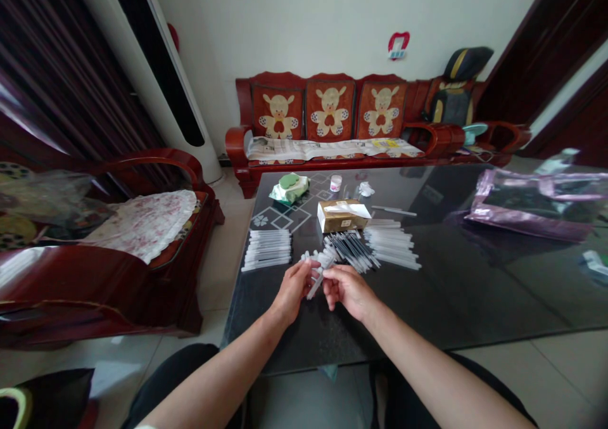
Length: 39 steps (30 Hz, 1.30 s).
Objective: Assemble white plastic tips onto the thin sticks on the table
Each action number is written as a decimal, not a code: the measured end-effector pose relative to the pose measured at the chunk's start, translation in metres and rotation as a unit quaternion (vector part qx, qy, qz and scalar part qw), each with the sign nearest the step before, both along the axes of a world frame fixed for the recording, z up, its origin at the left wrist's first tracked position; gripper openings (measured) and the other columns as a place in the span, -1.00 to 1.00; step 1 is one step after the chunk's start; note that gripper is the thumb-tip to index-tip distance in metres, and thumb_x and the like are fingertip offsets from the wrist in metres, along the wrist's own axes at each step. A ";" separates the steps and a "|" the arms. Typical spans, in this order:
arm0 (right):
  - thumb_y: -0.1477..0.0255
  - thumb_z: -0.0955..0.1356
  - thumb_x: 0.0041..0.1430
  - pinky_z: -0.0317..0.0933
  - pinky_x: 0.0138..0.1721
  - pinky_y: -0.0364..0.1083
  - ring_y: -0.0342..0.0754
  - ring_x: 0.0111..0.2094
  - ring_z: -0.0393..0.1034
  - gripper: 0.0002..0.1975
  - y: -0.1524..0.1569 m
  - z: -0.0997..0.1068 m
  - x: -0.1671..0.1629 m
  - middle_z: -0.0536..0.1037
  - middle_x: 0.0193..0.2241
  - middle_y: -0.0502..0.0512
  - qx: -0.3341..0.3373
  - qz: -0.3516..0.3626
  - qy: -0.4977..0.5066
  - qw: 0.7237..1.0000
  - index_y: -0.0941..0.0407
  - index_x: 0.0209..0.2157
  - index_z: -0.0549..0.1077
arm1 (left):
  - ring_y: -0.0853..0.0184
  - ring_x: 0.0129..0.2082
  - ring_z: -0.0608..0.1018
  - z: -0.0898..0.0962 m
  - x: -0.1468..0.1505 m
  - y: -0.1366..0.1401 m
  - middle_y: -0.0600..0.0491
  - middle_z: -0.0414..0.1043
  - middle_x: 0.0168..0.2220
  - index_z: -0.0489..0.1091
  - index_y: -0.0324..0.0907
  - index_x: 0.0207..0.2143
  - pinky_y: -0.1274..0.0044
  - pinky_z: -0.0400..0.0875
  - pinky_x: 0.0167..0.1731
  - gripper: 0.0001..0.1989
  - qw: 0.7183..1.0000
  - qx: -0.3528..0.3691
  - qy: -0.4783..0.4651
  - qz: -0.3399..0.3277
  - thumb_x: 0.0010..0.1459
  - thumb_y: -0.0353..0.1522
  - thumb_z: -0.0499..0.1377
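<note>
Over the near middle of the table, my left hand closes its thumb and fingers on a slim white pen, which slants down toward me. At the pen's upper end, my right hand has its thumb and forefinger pinched against it; the fingertips partly hide this spot. Just beyond my fingers lies a small heap of short white pen caps. Dark pen refills are piled behind my right hand. White pen barrels lie stacked to their right. A row of white pens rests at the left.
A tissue box stands behind the refills. Farther back are a green wipes pack, a small jar and a crumpled tissue. A purple-edged clear plastic bag lies right on the dark glossy table. A wooden sofa stands beyond.
</note>
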State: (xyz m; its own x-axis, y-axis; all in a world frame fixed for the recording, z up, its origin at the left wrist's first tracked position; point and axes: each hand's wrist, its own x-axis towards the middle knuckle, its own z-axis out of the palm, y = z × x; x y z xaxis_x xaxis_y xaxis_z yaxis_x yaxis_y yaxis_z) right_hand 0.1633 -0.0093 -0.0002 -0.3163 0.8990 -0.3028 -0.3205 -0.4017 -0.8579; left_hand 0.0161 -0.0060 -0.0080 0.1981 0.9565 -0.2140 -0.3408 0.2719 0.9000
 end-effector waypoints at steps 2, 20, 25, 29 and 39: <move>0.35 0.39 -0.06 0.12 -0.83 -0.22 -0.20 -0.83 0.21 -0.80 0.001 -0.001 0.005 0.42 -0.74 -0.05 0.003 0.009 -0.017 1.000 0.21 -0.50 0.38 | 0.52 -0.69 0.29 0.002 -0.002 0.001 0.11 0.33 -0.57 0.45 -0.30 -0.29 0.65 0.11 -0.72 -0.54 0.997 0.011 0.034 -0.065 0.03 -0.05 0.20; 0.37 0.34 -0.02 0.05 -0.77 -0.24 -0.21 -0.79 0.22 -0.86 0.019 0.006 0.075 0.41 -0.73 -0.06 0.160 -0.051 -0.433 0.886 0.16 -0.52 0.44 | 0.49 -0.57 0.50 0.010 -0.020 0.015 0.02 0.46 -0.41 0.43 -0.31 -0.20 0.64 0.47 -0.53 -0.75 0.990 -0.074 -0.106 -0.052 0.03 -0.46 0.28; 0.45 0.33 0.03 0.14 -0.52 -0.16 -0.12 -0.60 0.37 -0.89 0.004 -0.008 0.064 0.50 -0.62 0.02 0.288 0.056 -0.544 0.787 0.13 -0.51 0.49 | 0.44 -0.55 0.54 0.004 -0.020 0.017 0.04 0.48 -0.43 0.39 -0.29 -0.29 0.61 0.51 -0.51 -0.82 0.991 -0.080 -0.104 -0.025 0.01 -0.50 0.28; 0.41 0.37 0.05 0.10 -0.37 -0.14 -0.03 -0.38 0.44 -0.93 -0.003 -0.013 0.049 0.56 -0.48 0.08 0.337 0.109 -0.636 0.686 0.11 -0.43 0.48 | 0.41 -0.52 0.57 0.001 -0.017 0.016 0.05 0.48 -0.46 0.36 -0.27 -0.34 0.61 0.51 -0.51 -0.83 0.991 -0.085 -0.105 -0.018 -0.02 -0.51 0.28; 0.39 0.37 0.07 0.03 -0.39 -0.14 0.01 -0.34 0.45 -0.92 -0.004 -0.006 0.050 0.55 -0.43 0.13 0.346 0.171 -0.685 0.618 0.11 -0.39 0.46 | 0.40 -0.52 0.57 0.004 -0.016 0.016 0.07 0.47 -0.48 0.34 -0.27 -0.34 0.61 0.50 -0.53 -0.82 0.991 -0.089 -0.102 -0.008 -0.02 -0.53 0.27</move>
State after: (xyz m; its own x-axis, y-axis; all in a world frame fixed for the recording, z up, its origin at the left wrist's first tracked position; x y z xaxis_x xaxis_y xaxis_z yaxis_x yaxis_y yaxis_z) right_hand 0.2133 -0.0133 -0.0064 -0.3954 0.9153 -0.0774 0.8996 0.3689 -0.2337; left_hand -0.0004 0.0099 -0.0039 0.2703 0.9035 -0.3327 -0.5046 0.4272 0.7503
